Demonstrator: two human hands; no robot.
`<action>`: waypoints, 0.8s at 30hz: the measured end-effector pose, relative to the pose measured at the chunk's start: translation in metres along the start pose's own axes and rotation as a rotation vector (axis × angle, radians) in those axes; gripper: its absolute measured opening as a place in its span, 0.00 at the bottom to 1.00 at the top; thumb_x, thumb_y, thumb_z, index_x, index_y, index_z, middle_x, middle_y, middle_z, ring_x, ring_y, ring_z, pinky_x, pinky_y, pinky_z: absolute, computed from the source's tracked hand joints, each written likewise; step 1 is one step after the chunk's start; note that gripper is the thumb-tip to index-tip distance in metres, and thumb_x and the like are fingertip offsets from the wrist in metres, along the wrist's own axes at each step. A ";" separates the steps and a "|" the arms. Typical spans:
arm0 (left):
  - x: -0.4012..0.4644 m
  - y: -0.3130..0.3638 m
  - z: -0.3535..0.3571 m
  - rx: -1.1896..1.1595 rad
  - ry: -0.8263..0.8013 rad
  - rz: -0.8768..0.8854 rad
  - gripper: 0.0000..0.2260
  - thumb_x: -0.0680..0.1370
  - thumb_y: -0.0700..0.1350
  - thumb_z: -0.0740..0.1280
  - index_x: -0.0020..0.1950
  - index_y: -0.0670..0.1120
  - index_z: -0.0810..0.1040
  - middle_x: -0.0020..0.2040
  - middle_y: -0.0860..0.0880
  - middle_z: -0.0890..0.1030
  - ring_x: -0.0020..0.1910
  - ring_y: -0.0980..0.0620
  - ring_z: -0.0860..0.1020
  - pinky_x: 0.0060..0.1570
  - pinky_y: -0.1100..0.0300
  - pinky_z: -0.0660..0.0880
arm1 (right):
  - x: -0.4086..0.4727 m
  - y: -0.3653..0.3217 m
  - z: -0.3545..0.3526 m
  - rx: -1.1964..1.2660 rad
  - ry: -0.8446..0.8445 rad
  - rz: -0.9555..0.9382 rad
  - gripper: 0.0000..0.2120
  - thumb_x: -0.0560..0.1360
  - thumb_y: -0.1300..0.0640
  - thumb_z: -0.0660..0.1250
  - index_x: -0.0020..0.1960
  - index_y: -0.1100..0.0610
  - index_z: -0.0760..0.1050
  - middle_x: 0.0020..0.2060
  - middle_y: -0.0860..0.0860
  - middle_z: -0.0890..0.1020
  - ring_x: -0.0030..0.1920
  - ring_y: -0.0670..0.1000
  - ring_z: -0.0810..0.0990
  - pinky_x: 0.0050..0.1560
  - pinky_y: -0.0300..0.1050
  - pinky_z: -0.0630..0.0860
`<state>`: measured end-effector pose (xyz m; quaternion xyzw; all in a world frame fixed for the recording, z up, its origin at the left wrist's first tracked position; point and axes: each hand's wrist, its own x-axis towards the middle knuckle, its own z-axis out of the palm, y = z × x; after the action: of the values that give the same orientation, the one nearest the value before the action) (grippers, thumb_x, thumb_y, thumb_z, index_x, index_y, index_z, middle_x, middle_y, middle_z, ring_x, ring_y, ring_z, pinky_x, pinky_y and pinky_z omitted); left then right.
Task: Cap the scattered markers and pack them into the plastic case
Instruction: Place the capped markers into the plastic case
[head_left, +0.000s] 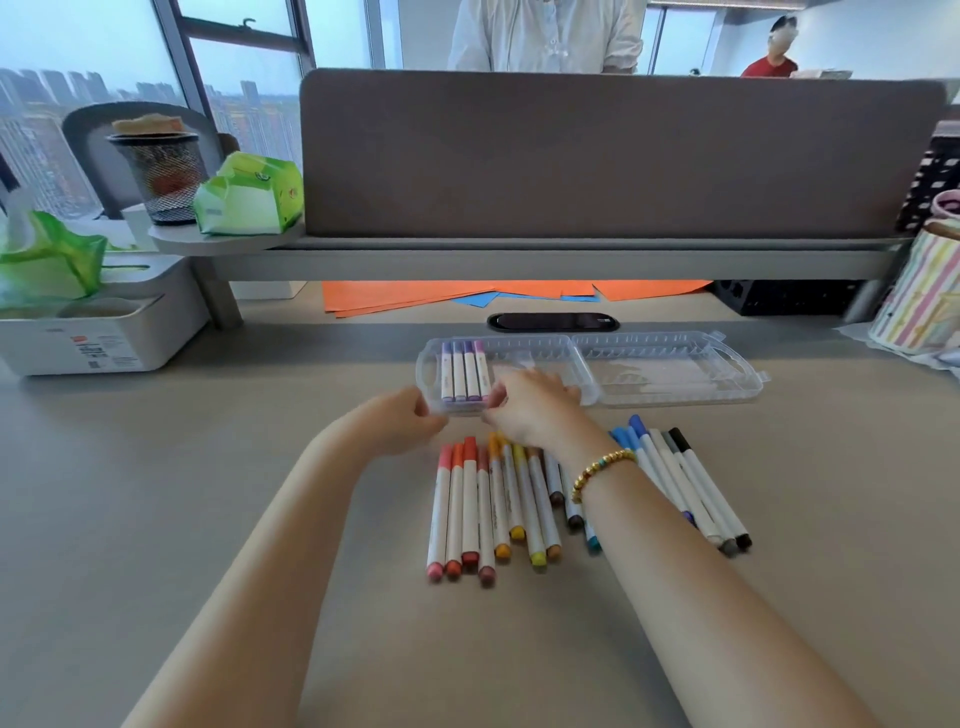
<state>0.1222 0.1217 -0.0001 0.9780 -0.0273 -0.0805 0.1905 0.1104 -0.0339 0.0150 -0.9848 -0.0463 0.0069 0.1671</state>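
Grey desk (208, 467) carries a clear plastic case (675, 374); both grips, left hand (402, 421) and right hand (530, 405), pinch its near edge beside purple markers (464, 370); capped white-barrelled markers (483, 509) lie below the wrists.

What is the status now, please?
Both hands, left and right, at case near edge. Four purple markers packed. Other markers on desk. Nothing blocking.

The open plastic case (589, 371) lies on the desk (208, 493), before the divider panel (618, 156). Four markers (464, 370) lie side by side at its left end (its lid spread to the right). Both hands, the left hand (402, 421) and the right hand (530, 410), meet at the case's near left edge, seemingly touching it. More markers (493, 509) lie in rows nearer, under the right wrist.
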 end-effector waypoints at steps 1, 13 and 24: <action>-0.007 0.001 -0.001 0.057 -0.082 -0.010 0.14 0.78 0.56 0.60 0.49 0.46 0.70 0.44 0.49 0.75 0.43 0.51 0.72 0.45 0.60 0.67 | -0.006 -0.004 0.000 -0.008 -0.042 -0.013 0.11 0.77 0.52 0.63 0.58 0.52 0.75 0.58 0.53 0.74 0.63 0.56 0.67 0.61 0.52 0.62; -0.039 -0.004 0.005 0.252 -0.081 -0.110 0.21 0.81 0.53 0.54 0.61 0.36 0.72 0.60 0.39 0.77 0.60 0.42 0.75 0.57 0.54 0.70 | -0.039 -0.026 0.018 -0.158 -0.121 -0.100 0.18 0.78 0.47 0.61 0.64 0.54 0.74 0.63 0.54 0.74 0.66 0.57 0.66 0.69 0.57 0.56; -0.031 -0.023 -0.005 0.185 -0.058 -0.172 0.22 0.81 0.54 0.55 0.58 0.36 0.74 0.52 0.41 0.79 0.52 0.44 0.77 0.51 0.56 0.70 | -0.050 -0.043 0.033 -0.333 -0.072 -0.154 0.21 0.77 0.44 0.59 0.63 0.56 0.72 0.63 0.57 0.73 0.65 0.59 0.66 0.64 0.52 0.60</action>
<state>0.0928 0.1472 0.0006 0.9874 0.0437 -0.1219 0.0910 0.0555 0.0126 -0.0020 -0.9915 -0.1282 0.0216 0.0000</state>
